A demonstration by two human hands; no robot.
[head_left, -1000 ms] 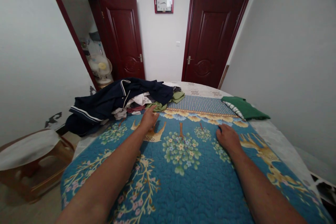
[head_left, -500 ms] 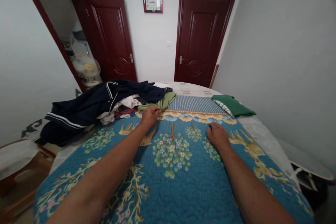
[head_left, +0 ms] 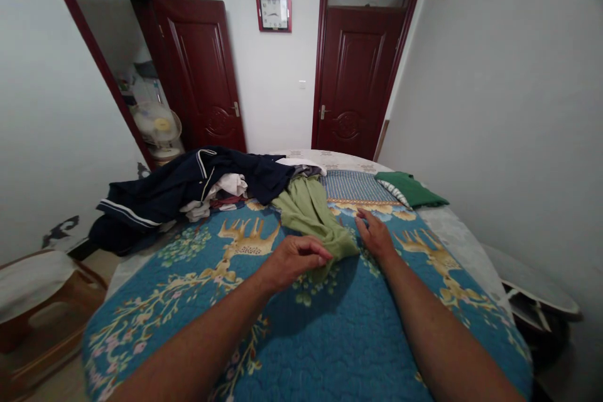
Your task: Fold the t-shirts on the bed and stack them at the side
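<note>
A light green garment (head_left: 311, 207) stretches from the clothes pile toward me, its far end still against the pile. My left hand (head_left: 296, 259) pinches its near end, raised a little over the blue quilted cover (head_left: 358, 326). Just right of the garment is my right hand (head_left: 375, 235), fingers apart and slightly curled, with nothing in it. The pile at the far left holds a navy garment with white stripes (head_left: 188, 182), a white cloth (head_left: 230, 184) and some dark red cloth, partly hidden beneath.
A folded green garment (head_left: 414, 188) lies at the far right of the table. At lower left stands a stool with a pale top (head_left: 38, 276). A round-topped item (head_left: 541, 295) is beside the table at right. A fan (head_left: 157, 125) stands in the left doorway.
My left hand has drawn the light green garment out of the pile toward me and to the right. My right hand has shifted slightly left, and its fingers have opened.
</note>
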